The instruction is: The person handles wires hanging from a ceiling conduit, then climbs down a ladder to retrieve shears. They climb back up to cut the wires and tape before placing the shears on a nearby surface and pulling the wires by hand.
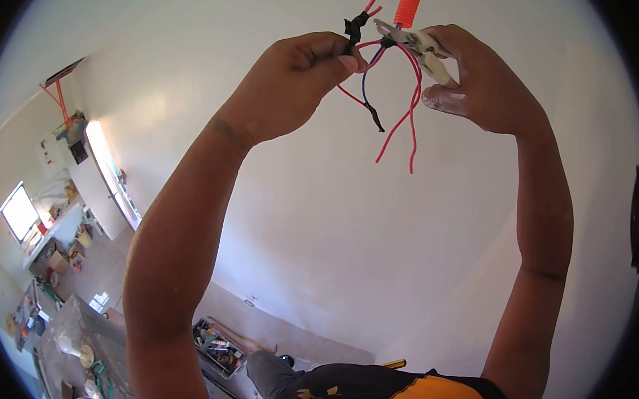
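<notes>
High in the head view, my left hand [304, 79] pinches the end of a wire joint wrapped in black tape [354, 28], with red wire coming out of its top. My right hand [495, 82] grips pliers [436, 67] by their pale handles; the metal jaws reach left, close beside the taped joint. An orange-red corrugated conduit [409, 8] comes down from above, with wires below it bunched by black tape. Two red wires [413, 110] dangle loose and cross each other. A blue wire [364, 86] runs down to another black-taped end [374, 117]. Pale dust or paint coats my right thumb.
White walls surround me. Low down stand a crate of tools [219, 347] and a grey work surface [74, 324] bearing a bulb-shaped thing [77, 347]. On the left are a doorway [108, 156], a bright window [20, 211] and a cluttered counter [61, 229]. More red conduits [62, 99] hang there.
</notes>
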A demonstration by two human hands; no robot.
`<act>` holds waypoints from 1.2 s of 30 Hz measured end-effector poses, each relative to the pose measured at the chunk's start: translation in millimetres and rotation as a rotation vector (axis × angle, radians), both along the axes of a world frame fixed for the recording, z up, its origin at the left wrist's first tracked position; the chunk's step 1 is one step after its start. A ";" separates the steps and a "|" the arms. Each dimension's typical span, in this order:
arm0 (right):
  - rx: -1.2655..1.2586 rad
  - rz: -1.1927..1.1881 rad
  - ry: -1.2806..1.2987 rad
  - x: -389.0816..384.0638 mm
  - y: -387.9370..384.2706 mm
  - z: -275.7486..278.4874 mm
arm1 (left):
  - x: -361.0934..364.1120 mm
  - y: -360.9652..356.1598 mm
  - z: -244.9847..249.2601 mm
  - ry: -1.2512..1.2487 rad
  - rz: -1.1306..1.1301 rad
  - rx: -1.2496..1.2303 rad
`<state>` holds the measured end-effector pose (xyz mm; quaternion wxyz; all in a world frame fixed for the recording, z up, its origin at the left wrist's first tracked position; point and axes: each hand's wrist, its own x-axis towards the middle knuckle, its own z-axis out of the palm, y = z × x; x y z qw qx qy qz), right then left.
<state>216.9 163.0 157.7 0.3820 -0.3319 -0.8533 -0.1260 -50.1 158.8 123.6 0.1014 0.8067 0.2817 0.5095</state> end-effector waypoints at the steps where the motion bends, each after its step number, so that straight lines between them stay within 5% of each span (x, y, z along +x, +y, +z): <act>1: -0.052 -0.012 -0.005 -1.5 0.1 0.8 | 0.7 -0.5 -0.4 0.001 -0.002 -0.001; 8: -0.064 0.054 -0.003 -3.1 0.4 -0.2 | 1.4 -1.6 -1.3 0.061 0.097 0.044; 10: -0.453 -0.032 0.080 -15.0 -24.2 7.7 | 1.3 -3.2 0.2 0.065 0.111 0.064; 11: -0.456 -0.033 0.078 -18.3 -27.0 7.0 | 1.6 -5.3 1.0 0.111 0.152 0.092; 17: -0.262 -0.033 0.066 -15.3 -10.7 -4.8 | 2.7 -11.8 3.8 0.213 0.256 0.130; 19: 0.175 0.151 -0.024 -3.7 25.4 -11.1 | 1.1 -8.9 3.4 0.191 0.204 0.182; 20: 0.171 0.149 -0.023 -5.9 18.2 -9.5 | 1.7 -9.4 3.7 0.199 0.215 0.208; 22: -0.053 0.038 -0.005 -14.4 -2.0 -3.2 | 1.3 -11.9 4.9 0.206 0.228 0.230; 28: -0.104 -0.146 -0.156 -16.2 1.6 4.8 | -2.6 -7.2 8.4 0.311 0.378 0.417; 31: -0.127 -0.010 -0.125 -8.1 19.1 -5.1 | -2.6 7.0 0.6 0.294 0.371 0.682; 36: -0.395 -0.007 0.058 -24.8 -8.5 -12.5 | 3.0 -7.8 17.8 0.685 0.724 0.853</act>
